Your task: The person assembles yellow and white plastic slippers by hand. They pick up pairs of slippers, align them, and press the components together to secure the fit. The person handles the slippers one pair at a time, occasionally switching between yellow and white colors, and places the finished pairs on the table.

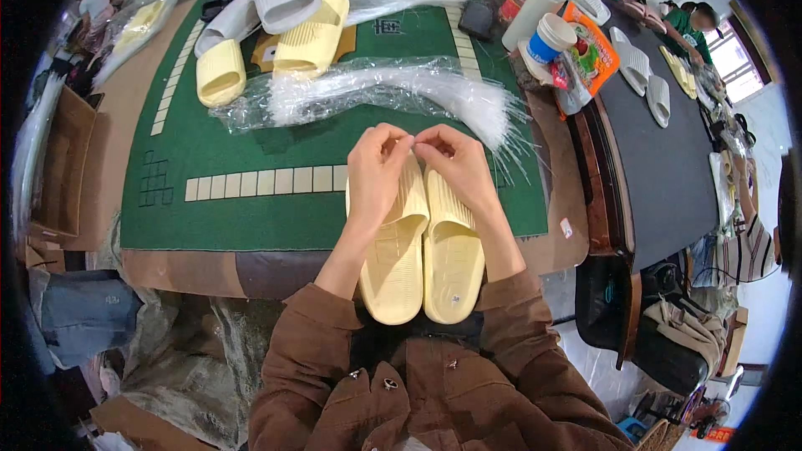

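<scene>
My left hand (375,174) and my right hand (462,169) meet above the toe ends of a pair of pale yellow slide slippers. Both hands are closed, thumbs and fingertips pinched close together; whatever is between them is too small to make out. The left slipper (391,271) and the right slipper (454,274) lie side by side below my wrists, soles down, heels toward me. My hands and forearms partly hide their straps and toes. Just beyond my hands lies a bundle of thin clear plastic strands (376,92), partly in a clear wrapper.
Pale yellow slides (311,38) and grey slides (286,5) are heaped at the far left of the green mat (234,230). Another strand bundle (409,0) lies behind. A white tub (553,36) and an orange packet (595,54) stand right; co-workers sit at the dark table (660,163).
</scene>
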